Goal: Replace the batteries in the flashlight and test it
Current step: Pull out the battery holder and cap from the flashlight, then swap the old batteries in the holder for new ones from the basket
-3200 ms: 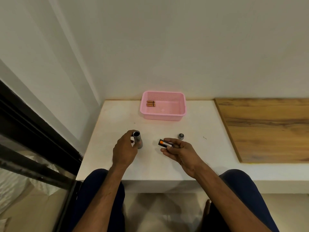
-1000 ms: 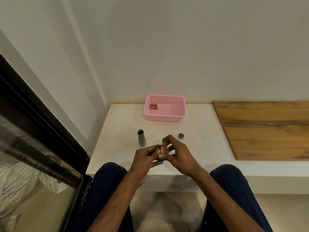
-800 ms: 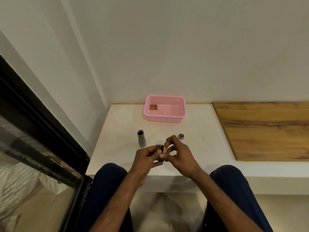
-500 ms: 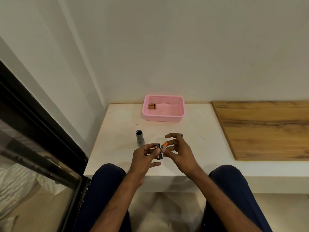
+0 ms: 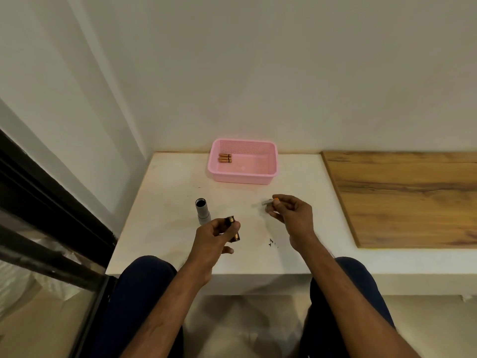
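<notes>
The grey flashlight body [image 5: 202,212] stands on the white table [image 5: 165,202] with its open end up. Just right of it, my left hand [image 5: 215,235] grips the dark battery holder [image 5: 233,228], which shows copper-coloured ends. My right hand [image 5: 290,212] is further right and pinches a small battery with an orange tip [image 5: 270,201] between its fingertips; it is blurred. The flashlight's end cap is hidden behind my right hand. Copper-coloured batteries [image 5: 225,158] lie in the left part of the pink basket [image 5: 260,177] at the back.
A wooden board [image 5: 407,195] covers the table's right side. A wall runs behind the table, and a dark window frame [image 5: 46,202] is on the left. Small dark specks [image 5: 272,243] lie near the front edge. My knees sit under that edge.
My hands, together on the battery holder before, have parted. The right hand has moved right and away with one orange-tipped battery. The left hand keeps the holder.
</notes>
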